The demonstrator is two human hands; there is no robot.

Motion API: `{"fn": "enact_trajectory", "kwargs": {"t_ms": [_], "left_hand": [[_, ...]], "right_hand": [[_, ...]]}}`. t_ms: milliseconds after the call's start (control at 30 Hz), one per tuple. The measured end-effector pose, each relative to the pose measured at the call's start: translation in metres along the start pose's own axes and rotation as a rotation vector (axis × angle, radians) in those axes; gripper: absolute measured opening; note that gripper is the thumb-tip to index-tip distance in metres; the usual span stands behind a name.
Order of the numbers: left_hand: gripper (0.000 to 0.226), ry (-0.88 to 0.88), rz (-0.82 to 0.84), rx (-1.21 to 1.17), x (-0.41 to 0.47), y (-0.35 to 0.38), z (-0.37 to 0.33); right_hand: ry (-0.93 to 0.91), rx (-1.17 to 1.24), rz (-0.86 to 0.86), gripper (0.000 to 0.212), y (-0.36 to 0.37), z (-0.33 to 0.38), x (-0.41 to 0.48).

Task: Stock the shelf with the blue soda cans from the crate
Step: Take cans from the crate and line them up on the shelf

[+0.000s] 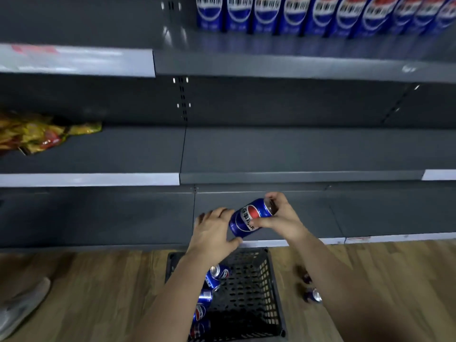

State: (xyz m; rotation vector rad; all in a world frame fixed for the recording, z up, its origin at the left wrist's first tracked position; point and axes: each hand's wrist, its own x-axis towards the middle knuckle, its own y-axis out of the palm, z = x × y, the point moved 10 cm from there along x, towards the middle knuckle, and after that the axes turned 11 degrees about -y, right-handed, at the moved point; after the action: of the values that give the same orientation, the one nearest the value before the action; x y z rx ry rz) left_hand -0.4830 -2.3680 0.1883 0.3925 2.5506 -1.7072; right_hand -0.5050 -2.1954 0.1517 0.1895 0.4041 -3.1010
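Head view: right hand grips a blue can, tilted above the crate. The left hand is spread loose beside the can's lower end, holding nothing. More cans lie in the crate, and a standing row fills the upper shelf. Best to turn the can upright, label outward, then set it at the row's left end without nudging its neighbours.

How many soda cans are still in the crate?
5 cans show along the crate's left wall: farthest, second, middle, fourth, nearest. The left forearm may hide more.
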Motion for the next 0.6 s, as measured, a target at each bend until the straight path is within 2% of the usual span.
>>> {"fn": "enact_trajectory", "kwargs": {"t_ms": [100,167,333,600], "left_hand": [[0.086,-0.005,0.003,-0.079,-0.002,-0.04,-0.021],[0.085,-0.013,-0.004,-0.14,-0.001,-0.067,-0.031],[0.059,-0.015,0.082,-0.551,-0.001,-0.111,-0.047],[0.048,0.035,-0.195,-0.637,0.006,-0.201,-0.067]], "right_hand": [[-0.072,0.091,0.116,0.082,-0.005,0.066,-0.005],[-0.104,0.119,0.184,0.089,-0.007,0.107,-0.008],[-0.185,0.178,0.218,0.089,-0.019,0.177,-0.006],[-0.281,0.324,0.097,0.079,-0.037,0.235,-0.003]]}}
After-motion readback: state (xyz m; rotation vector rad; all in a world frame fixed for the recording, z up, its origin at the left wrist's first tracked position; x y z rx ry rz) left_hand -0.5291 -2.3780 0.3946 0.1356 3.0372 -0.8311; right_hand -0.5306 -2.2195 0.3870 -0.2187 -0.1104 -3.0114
